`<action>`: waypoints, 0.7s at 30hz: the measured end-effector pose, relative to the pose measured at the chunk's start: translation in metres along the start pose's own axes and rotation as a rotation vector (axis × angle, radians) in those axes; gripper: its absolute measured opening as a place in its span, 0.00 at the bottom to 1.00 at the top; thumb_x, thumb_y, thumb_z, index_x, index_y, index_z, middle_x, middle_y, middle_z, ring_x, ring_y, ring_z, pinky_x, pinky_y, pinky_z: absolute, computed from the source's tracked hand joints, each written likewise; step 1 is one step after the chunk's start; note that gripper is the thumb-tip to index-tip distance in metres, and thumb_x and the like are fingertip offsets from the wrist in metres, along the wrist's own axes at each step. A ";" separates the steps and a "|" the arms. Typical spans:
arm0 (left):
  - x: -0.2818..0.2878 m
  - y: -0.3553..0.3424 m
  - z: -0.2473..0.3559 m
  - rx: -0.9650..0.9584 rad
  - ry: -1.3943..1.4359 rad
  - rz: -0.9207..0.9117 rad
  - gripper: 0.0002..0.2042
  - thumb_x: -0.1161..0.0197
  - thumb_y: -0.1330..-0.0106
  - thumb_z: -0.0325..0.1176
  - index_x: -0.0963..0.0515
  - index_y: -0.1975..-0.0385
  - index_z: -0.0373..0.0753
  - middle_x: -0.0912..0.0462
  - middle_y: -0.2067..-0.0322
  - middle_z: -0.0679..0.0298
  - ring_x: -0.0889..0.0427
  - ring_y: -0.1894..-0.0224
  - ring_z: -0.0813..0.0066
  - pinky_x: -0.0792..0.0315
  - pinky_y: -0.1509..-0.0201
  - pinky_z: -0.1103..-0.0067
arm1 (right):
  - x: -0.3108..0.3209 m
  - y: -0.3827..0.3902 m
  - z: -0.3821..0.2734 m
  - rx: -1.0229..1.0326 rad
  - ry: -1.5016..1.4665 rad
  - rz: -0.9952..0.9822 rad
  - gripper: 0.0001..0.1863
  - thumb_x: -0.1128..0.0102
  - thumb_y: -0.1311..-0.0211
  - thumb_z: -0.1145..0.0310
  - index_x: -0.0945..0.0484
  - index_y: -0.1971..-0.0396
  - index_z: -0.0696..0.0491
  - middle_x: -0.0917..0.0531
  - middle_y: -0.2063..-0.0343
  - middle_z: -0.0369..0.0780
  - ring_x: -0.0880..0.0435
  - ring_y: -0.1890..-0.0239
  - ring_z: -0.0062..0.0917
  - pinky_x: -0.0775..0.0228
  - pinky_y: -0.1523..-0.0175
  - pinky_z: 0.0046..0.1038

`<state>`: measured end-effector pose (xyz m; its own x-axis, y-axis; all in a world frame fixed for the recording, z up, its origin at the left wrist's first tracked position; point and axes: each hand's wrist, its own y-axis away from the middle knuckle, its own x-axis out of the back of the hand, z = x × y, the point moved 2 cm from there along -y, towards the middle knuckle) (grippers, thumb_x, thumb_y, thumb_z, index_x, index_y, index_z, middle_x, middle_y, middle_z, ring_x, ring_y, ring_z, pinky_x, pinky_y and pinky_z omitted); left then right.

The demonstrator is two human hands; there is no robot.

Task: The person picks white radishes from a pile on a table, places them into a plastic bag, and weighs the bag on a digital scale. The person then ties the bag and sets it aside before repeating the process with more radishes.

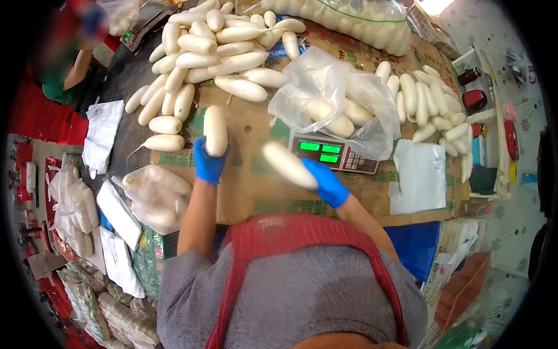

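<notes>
My left hand [207, 163], in a blue glove, grips the lower end of a white radish [215, 129] standing upright over the cardboard-covered table [250, 180]. In my right hand [325, 181], also blue-gloved, lies a second white radish [286, 164], slanting up to the left and blurred. Just beyond it sits a digital scale [337, 155] with green lit displays. On the scale rests an open clear plastic bag [331, 99] holding a few radishes.
A big heap of white radishes [209, 46] covers the far left of the table, and a smaller pile [427, 99] lies at the right. Flat plastic bags [419, 174] lie right of the scale. Filled bags [157, 195] sit at the left edge. Another person [70, 58] stands far left.
</notes>
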<state>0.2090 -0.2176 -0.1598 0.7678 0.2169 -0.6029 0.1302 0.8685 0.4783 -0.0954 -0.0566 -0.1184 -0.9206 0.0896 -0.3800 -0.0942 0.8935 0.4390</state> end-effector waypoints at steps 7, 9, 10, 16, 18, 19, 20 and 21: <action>-0.066 0.105 0.005 -0.392 -0.404 -0.396 0.34 0.46 0.34 0.45 0.47 0.31 0.38 0.38 0.35 0.56 0.40 0.32 0.58 0.41 0.31 0.62 | -0.098 -0.027 -0.055 0.202 -0.015 -0.326 0.37 0.37 0.39 0.67 0.44 0.33 0.55 0.32 0.40 0.42 0.34 0.37 0.28 0.39 0.34 0.33; -0.084 0.115 -0.004 -0.599 -0.897 -0.628 0.36 0.44 0.35 0.49 0.47 0.30 0.39 0.42 0.33 0.54 0.46 0.29 0.55 0.49 0.29 0.63 | -0.094 -0.008 -0.061 0.365 0.169 -0.250 0.42 0.32 0.45 0.67 0.45 0.32 0.54 0.32 0.40 0.42 0.33 0.37 0.28 0.39 0.35 0.33; -0.102 0.123 0.002 -0.758 -1.173 -0.840 0.38 0.44 0.35 0.52 0.47 0.30 0.39 0.44 0.32 0.53 0.49 0.28 0.53 0.52 0.28 0.63 | -0.089 0.002 -0.065 0.447 0.263 -0.209 0.45 0.29 0.48 0.67 0.45 0.32 0.54 0.32 0.40 0.42 0.33 0.37 0.28 0.39 0.35 0.34; -0.218 0.118 0.004 -1.216 -1.437 -0.419 0.37 0.28 0.49 0.32 0.35 0.36 0.41 0.38 0.37 0.53 0.47 0.31 0.52 0.47 0.31 0.61 | 0.021 0.059 -0.131 0.858 0.766 -0.209 0.40 0.25 0.54 0.64 0.34 0.39 0.53 0.27 0.42 0.42 0.29 0.39 0.31 0.41 0.34 0.36; -0.246 0.094 -0.004 -1.436 -1.592 -0.382 0.28 0.31 0.45 0.34 0.29 0.42 0.38 0.29 0.43 0.49 0.37 0.36 0.55 0.43 0.33 0.64 | 0.026 0.071 -0.163 0.675 0.546 -0.053 0.37 0.28 0.53 0.64 0.32 0.41 0.53 0.26 0.43 0.41 0.29 0.40 0.33 0.40 0.34 0.35; -0.248 0.067 0.000 -1.111 -1.389 -0.488 0.19 0.34 0.40 0.35 0.25 0.50 0.36 0.24 0.53 0.52 0.30 0.45 0.61 0.38 0.39 0.68 | 0.024 0.069 -0.178 0.671 0.646 -0.012 0.36 0.29 0.53 0.64 0.32 0.41 0.51 0.26 0.43 0.42 0.28 0.41 0.36 0.38 0.36 0.36; -0.257 0.052 0.008 -0.783 -1.178 -0.589 0.13 0.38 0.36 0.35 0.21 0.58 0.33 0.18 0.63 0.54 0.23 0.55 0.66 0.33 0.44 0.73 | 0.025 0.062 -0.190 0.662 0.740 0.044 0.36 0.30 0.53 0.64 0.31 0.41 0.49 0.25 0.44 0.42 0.27 0.43 0.38 0.36 0.37 0.37; -0.269 0.045 0.009 -0.532 -0.639 -0.478 0.13 0.45 0.30 0.36 0.19 0.70 0.32 0.19 0.77 0.62 0.24 0.71 0.77 0.31 0.58 0.81 | 0.029 0.046 -0.200 0.669 0.952 0.082 0.37 0.30 0.54 0.64 0.32 0.40 0.48 0.25 0.44 0.42 0.27 0.43 0.39 0.37 0.37 0.38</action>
<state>0.0136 -0.2411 0.0293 0.9248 -0.3605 -0.1216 0.3375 0.9249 -0.1752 -0.2022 -0.1006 0.0533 -0.8540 0.0451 0.5184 -0.0643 0.9795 -0.1911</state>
